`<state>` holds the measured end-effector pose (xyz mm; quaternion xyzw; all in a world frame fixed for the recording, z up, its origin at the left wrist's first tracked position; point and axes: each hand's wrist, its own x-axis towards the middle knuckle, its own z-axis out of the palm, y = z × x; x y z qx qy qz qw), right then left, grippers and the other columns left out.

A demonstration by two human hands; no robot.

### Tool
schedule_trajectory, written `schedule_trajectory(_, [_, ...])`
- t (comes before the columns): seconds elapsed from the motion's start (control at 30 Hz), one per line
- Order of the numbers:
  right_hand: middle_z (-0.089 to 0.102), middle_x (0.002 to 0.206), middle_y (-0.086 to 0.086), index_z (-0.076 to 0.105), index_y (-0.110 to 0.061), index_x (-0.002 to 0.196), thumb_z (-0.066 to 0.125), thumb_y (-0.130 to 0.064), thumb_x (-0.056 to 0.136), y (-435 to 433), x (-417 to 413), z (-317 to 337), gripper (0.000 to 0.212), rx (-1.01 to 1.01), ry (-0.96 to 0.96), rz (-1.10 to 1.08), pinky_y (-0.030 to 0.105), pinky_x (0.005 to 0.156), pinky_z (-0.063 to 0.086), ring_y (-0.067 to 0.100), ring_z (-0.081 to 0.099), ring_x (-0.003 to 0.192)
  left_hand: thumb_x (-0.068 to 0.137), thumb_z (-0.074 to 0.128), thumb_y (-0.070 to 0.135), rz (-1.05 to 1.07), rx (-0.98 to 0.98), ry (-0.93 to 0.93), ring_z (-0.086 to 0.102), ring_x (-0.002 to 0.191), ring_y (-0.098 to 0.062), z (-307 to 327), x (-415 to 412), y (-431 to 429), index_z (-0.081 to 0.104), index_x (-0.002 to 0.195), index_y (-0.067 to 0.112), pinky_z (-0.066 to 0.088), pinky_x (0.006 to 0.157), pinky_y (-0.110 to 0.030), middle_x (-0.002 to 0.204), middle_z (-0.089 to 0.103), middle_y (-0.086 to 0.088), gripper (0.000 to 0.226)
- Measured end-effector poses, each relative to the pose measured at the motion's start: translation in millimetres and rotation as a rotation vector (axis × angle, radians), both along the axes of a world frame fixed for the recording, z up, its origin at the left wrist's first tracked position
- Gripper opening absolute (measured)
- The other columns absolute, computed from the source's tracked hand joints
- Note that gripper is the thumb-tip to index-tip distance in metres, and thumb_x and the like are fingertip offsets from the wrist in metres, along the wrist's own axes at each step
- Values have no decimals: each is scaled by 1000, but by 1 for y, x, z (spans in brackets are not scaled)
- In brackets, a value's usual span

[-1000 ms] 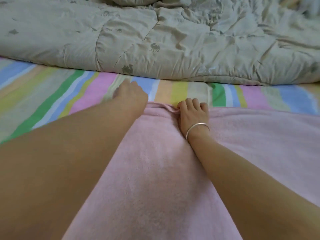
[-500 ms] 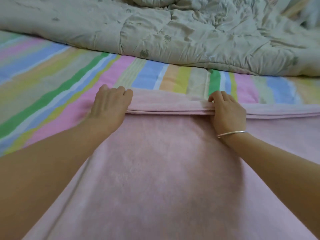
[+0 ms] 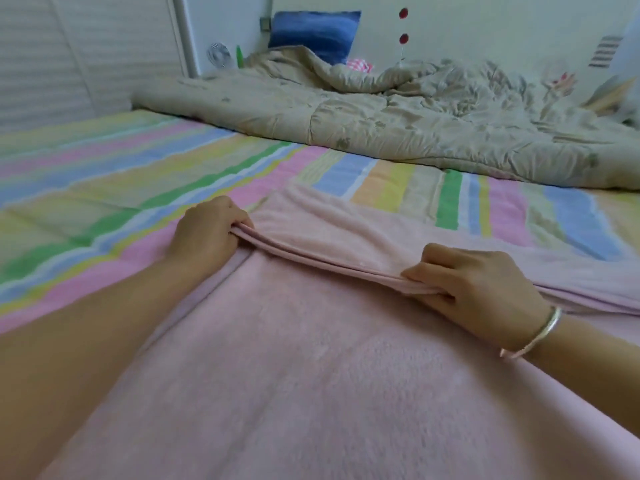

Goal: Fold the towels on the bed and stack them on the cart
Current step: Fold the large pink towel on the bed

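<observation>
Gripping one end of a doubled edge, the left hand [image 3: 207, 237] sits at the left border of the pink towel [image 3: 311, 375]. Its fingers curl over two layers of cloth, just where the towel meets the striped sheet of the bed [image 3: 104, 174]. From that hand the held edge runs rightward as a straight double ridge, slanting a little toward the person. It ends in the right hand [image 3: 485, 292], which pinches the same two layers between thumb and curled fingers; a silver bracelet [image 3: 540, 334] circles that wrist.

The towel lies flat on the bed. Most of it spreads toward the person under both forearms, and a narrower strip lies beyond the ridge. Its gripped edge has its long axis across the view, with the left hand at the farther end and the right hand at the nearer one.

Judging from this, the fold in hand depends on both hands carrying that edge together, so that the skew evens out and the layers land square.

Farther back a rumpled beige quilt [image 3: 415, 133] lies across the bed, with a blue pillow [image 3: 313, 32] against the wall behind it. No cart or other container is in view, so its direction from the hands cannot be told.
</observation>
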<state>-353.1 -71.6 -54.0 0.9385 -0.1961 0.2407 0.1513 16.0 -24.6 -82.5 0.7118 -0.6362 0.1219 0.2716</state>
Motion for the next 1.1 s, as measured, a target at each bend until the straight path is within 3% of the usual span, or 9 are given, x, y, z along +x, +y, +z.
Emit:
schedule_trajectory(0.2, [58, 76, -3, 73, -26, 94, 45, -38, 89, 40, -8, 0, 31, -54, 10, 102, 26, 39, 35, 21, 59, 54, 68, 54, 13, -63, 39, 72, 67, 101, -23, 5, 9, 49, 79, 89, 31, 53, 82, -40, 99, 74, 6, 37])
schedule_trajectory(0.37, [55, 79, -9, 69, -31, 100, 45, -39, 88, 72, -9, -15, 28, 39, -37, 3, 28, 38, 41, 14, 62, 66, 80, 63, 7, 40, 96, -59, 60, 107, -16, 9, 4, 77, 76, 98, 39, 42, 69, -29, 114, 65, 15, 39])
schedule_trajectory(0.63, [56, 80, -11, 72, -32, 103, 45, -37, 86, 110, 1, -13, 32, 78, -98, -108, 29, 41, 41, 13, 63, 70, 86, 56, 7, -46, 255, -77, 57, 101, -11, 27, 15, 109, 73, 107, 39, 31, 64, -27, 108, 59, 14, 42])
schedule_trajectory(0.73, [57, 79, -10, 73, -33, 103, 64, -26, 84, 126, 3, -14, 22, 72, -84, -144, 28, 38, 39, 16, 63, 68, 87, 57, 9, -57, 289, -51, 58, 98, -13, 27, 26, 128, 71, 113, 39, 36, 65, -28, 109, 58, 12, 42])
schedule_trajectory(0.87, [57, 83, -11, 71, -30, 108, 79, -27, 72, 134, 2, -17, 37, 127, -10, -237, 30, 38, 43, 17, 63, 74, 92, 53, 15, 7, 305, 101, 60, 98, -15, 27, 31, 147, 49, 136, 34, 50, 82, -37, 126, 51, 12, 48])
schedule_trajectory(0.93, [57, 86, -10, 68, -29, 112, 77, -30, 75, 136, 0, -21, 38, 125, 6, -235, 33, 46, 49, 20, 62, 76, 89, 53, 10, 75, 202, 226, 60, 93, -15, 30, 36, 157, 56, 123, 30, 50, 85, -39, 121, 58, 10, 39])
schedule_trajectory(1.0, [58, 91, -8, 66, -28, 116, 62, -33, 82, 141, -1, -22, 34, 104, 16, -236, 35, 57, 50, 23, 61, 79, 87, 58, 13, 140, 138, 299, 60, 78, -11, 30, 34, 170, 60, 99, 30, 51, 80, -35, 100, 63, 13, 21])
schedule_trajectory(1.1, [61, 100, -4, 68, -24, 113, 53, -32, 76, 160, 9, -20, 41, 94, 20, -244, 38, 66, 50, 25, 60, 85, 84, 67, 24, 172, 161, 332, 59, 71, -7, 23, 20, 189, 60, 82, 31, 51, 73, -30, 81, 62, 17, 11])
